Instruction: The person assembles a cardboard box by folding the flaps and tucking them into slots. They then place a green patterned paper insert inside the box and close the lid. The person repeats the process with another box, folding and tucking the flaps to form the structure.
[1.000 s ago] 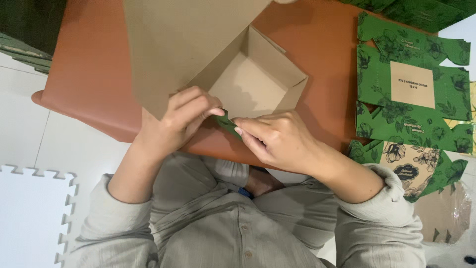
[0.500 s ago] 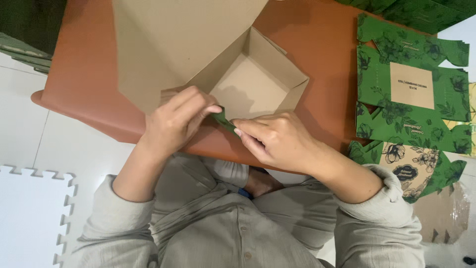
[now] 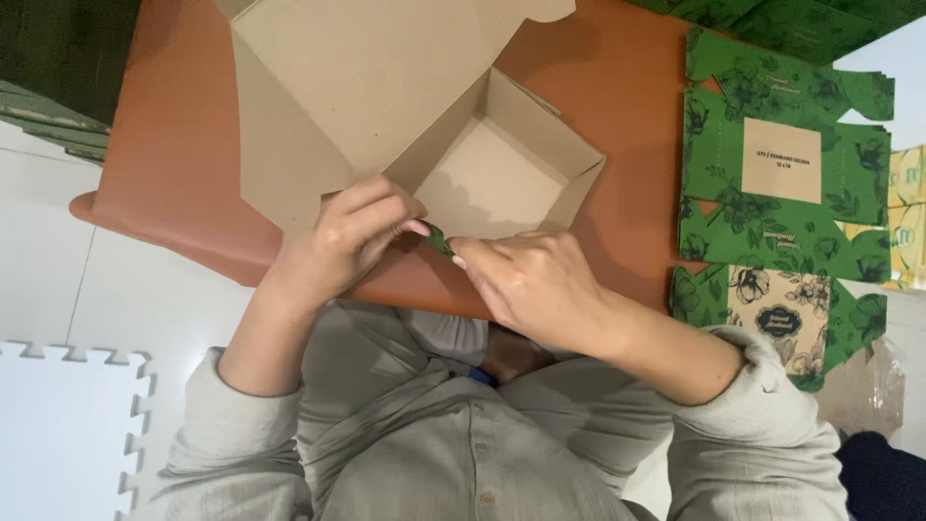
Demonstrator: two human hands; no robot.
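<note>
A brown cardboard box point(image 3: 492, 174) stands open on the reddish-brown table point(image 3: 183, 164), its big lid flap point(image 3: 357, 87) tipped back to the far left. The box's outside is green; a small green tab point(image 3: 436, 239) shows at the near corner. My left hand point(image 3: 352, 236) pinches that near corner beside the tab, fingers curled on the cardboard. My right hand point(image 3: 526, 285) presses on the box's near wall, fingertips touching the green tab from the right.
Flat green floral box blanks point(image 3: 772, 164) lie stacked on the table's right side, one with a tan label panel. Yellow printed sheets point(image 3: 907, 212) sit at the far right edge. A white foam mat point(image 3: 58, 425) lies on the floor at lower left.
The lid flap has swung slightly back and left. Both hands stay at the box's near corner, fingertips closing in on the green tab.
</note>
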